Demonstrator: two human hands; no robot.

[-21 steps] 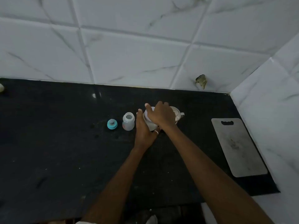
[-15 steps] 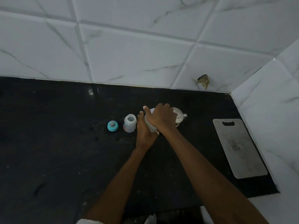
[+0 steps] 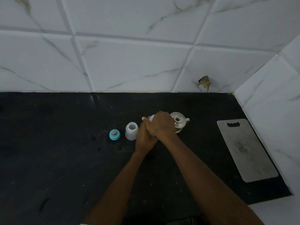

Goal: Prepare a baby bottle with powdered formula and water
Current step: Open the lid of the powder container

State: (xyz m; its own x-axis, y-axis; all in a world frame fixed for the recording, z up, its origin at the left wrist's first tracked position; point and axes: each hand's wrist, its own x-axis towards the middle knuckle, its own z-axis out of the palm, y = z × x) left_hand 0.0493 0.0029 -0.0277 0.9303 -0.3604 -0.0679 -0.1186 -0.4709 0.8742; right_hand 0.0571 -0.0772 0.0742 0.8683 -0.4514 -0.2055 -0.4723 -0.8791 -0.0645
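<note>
Countertop (image 3: 48, 159) unchanged; right hand (image 3: 160, 125) still grips container (image 3: 151, 118).

Baby bottle (image 3: 131, 131): small, translucent white, mouth open, upright at frame centre on tabletop (image 3: 65, 159). Teal nipple collar (image 3: 114, 134) just left of it, apart, nipple up. White container (image 3: 151, 118) just right, mostly hidden. Lidded steel pot (image 3: 178, 121) further right.

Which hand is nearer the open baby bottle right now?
Left. The left hand sits just right of the baby bottle, gripping the white container; the right hand grips the container's top, farther right, beside the steel pot.
</note>
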